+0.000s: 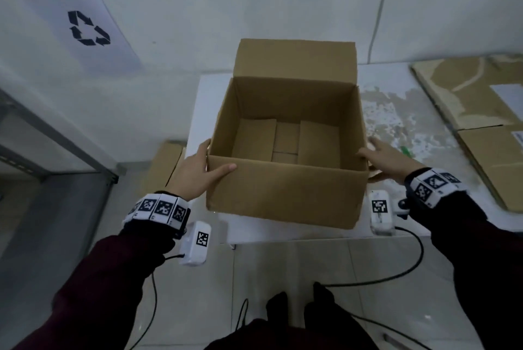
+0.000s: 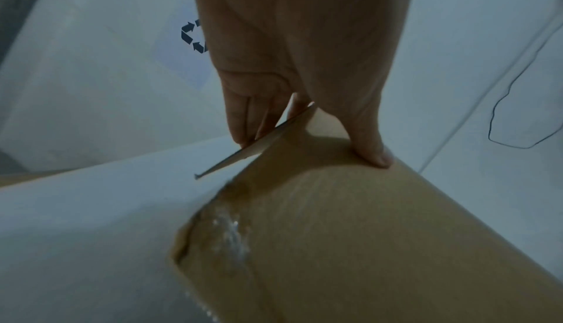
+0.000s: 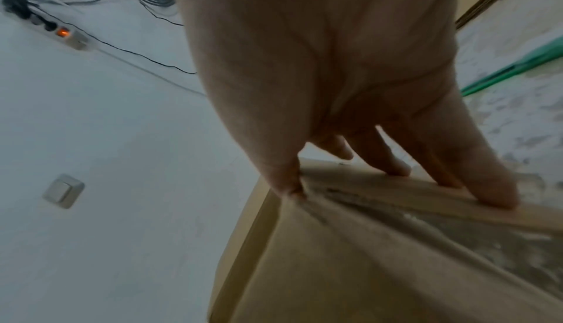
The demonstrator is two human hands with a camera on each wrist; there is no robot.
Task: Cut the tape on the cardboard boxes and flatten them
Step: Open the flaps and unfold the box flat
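on the white table [image 1: 402, 112], open box [image 1: 285, 191] between both hands, fingertips hidden

Dark maroon sleeves [image 1: 93, 279], checkered marker wristbands [image 1: 158, 209], black cables [image 1: 407, 270]

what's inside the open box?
Nothing loose shows inside the cardboard box: only its folded bottom flaps. The near wall hides the nearest strip of the floor. Any tape underneath is not visible.

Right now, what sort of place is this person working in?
Probably a packing or recycling corner of a workroom. A paper recycling sign hangs on the wall, flattened cardboard lies on the worn white table, and both hands hold an open cardboard box.
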